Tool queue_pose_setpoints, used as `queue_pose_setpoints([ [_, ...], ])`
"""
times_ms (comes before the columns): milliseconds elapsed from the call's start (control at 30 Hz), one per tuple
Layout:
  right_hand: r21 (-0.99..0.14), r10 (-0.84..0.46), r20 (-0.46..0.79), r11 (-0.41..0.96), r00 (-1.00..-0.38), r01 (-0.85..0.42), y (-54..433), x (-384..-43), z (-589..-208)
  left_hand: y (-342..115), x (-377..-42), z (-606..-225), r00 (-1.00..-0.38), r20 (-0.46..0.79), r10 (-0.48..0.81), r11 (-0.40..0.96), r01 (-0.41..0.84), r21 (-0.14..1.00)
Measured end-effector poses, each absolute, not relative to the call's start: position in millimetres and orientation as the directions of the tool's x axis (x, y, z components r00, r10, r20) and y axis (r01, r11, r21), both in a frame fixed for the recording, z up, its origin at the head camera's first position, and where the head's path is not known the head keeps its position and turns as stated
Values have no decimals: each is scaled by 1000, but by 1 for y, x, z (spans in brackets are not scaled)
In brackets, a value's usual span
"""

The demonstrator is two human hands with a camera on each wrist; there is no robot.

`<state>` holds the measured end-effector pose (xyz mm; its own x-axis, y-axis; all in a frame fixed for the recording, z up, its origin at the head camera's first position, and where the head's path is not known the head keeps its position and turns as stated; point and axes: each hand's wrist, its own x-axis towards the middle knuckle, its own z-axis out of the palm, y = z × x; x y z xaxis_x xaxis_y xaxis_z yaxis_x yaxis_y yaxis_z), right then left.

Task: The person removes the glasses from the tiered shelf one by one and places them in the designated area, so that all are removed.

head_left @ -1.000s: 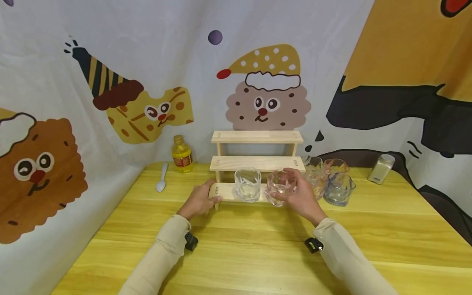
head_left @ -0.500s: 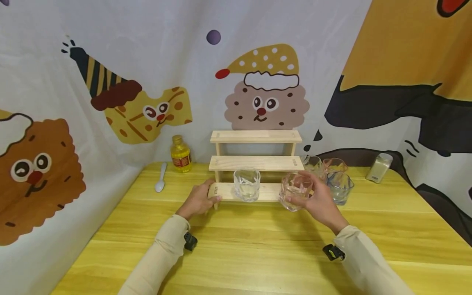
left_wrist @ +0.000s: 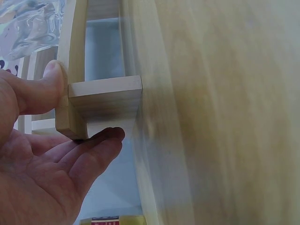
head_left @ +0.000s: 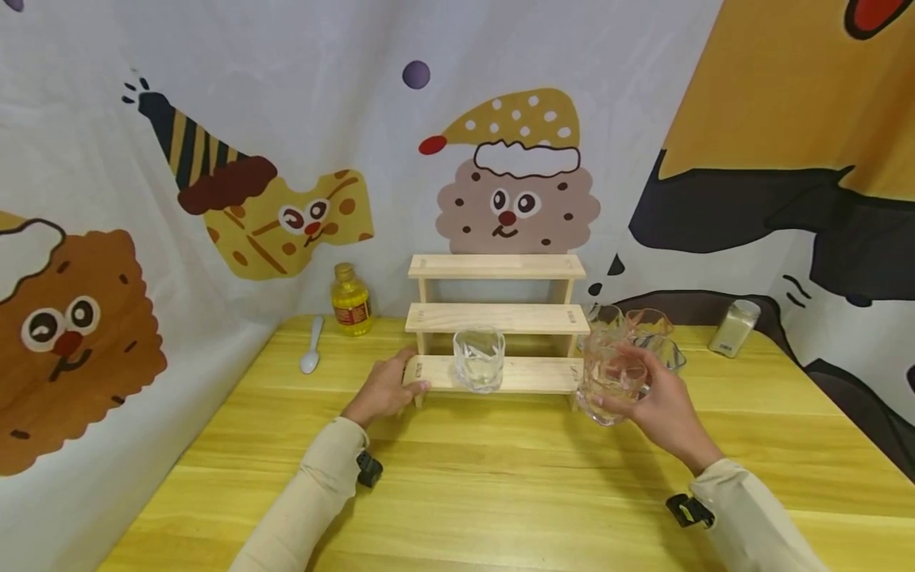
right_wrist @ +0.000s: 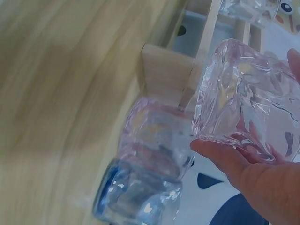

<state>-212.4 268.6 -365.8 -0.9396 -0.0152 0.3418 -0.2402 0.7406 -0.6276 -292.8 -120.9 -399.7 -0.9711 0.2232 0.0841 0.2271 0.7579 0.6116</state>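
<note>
A three-step wooden rack [head_left: 493,316] stands against the cloth backdrop. My left hand [head_left: 386,387] grips the left end of its lowest step, thumb on the top board and fingers at the end and underside in the left wrist view. On that step stands a clear faceted glass [head_left: 479,361]. My right hand [head_left: 668,409] holds a pale pink glass [right_wrist: 248,101] between thumb and fingers, off the rack's right end. In the right wrist view, another pinkish glass [right_wrist: 154,136] and a blue-tinted glass [right_wrist: 138,194] stand on the table below it.
Behind the held glass at the right are a clear glass [head_left: 608,316] and a pink-rimmed glass [head_left: 649,321], partly overlapped. A shaker jar [head_left: 736,328] stands farther right. At the left are a yellow bottle [head_left: 351,300] and a white spoon [head_left: 312,345] on the wooden table [head_left: 457,492].
My right hand has moved right and a little toward me with the pink glass, from over the lowest step to beyond its right end. My left hand has stayed on the rack.
</note>
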Motion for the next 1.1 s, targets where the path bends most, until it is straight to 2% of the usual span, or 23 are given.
queue_pose_setpoints([
  [467,-628,41,311,758,-950,-173,293,-206,-373,-121,-292,-402,-971,85,224,756,228,613],
  [800,-689,-4,212,709,-977,-152,299,-215,-387,-120,-292,-401,-971,88,224,762,230,606],
  [1100,-688,-7,185,713,-983,-135,298,-221,-395,-120,-292,-401,-972,83,221,763,226,606],
])
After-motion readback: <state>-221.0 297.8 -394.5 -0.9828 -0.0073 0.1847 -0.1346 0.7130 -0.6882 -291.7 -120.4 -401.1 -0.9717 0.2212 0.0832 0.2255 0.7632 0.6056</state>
